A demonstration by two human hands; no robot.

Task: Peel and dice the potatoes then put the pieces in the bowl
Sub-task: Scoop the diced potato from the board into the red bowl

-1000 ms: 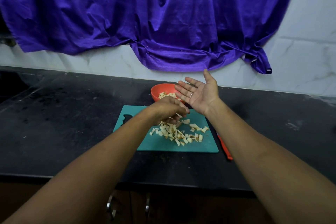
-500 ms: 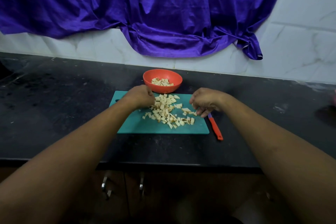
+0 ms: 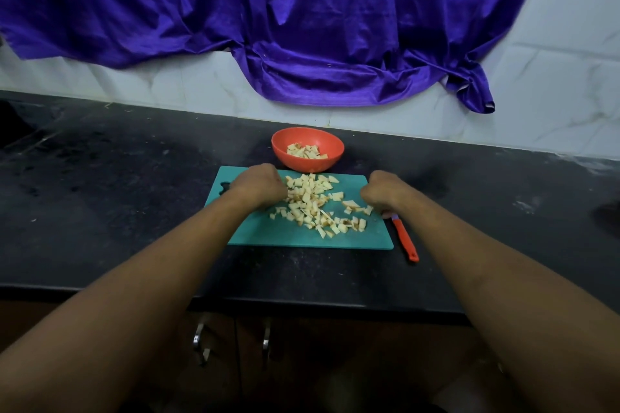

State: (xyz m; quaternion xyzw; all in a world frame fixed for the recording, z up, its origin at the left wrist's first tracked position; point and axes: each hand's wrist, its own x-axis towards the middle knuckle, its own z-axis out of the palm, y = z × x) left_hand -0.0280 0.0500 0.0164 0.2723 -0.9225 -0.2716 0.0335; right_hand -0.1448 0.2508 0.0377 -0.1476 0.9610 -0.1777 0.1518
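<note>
A pile of diced potato pieces [image 3: 312, 204] lies on the teal cutting board [image 3: 268, 231]. Behind the board stands an orange bowl [image 3: 278, 144] with some potato pieces [image 3: 307, 151] in it. My left hand [image 3: 260, 184] is at the pile's left edge, knuckles up, its fingers curled down round pieces. At the pile's right edge my right hand [image 3: 379, 193] curls its fingers over a few pieces in the same way. The fingertips of both hands are hidden.
An orange-handled knife [image 3: 404, 240] lies on the black counter [image 3: 117, 194] just right of the board, its blade end under my right hand. A purple cloth [image 3: 302, 27] hangs on the white tiled wall behind. Cabinet handles [image 3: 201, 342] show below the counter edge.
My right hand, held open palm-up near the bowl a second ago, has come down to the pile's right edge with curled fingers. The left hand has shifted to the pile's left side.
</note>
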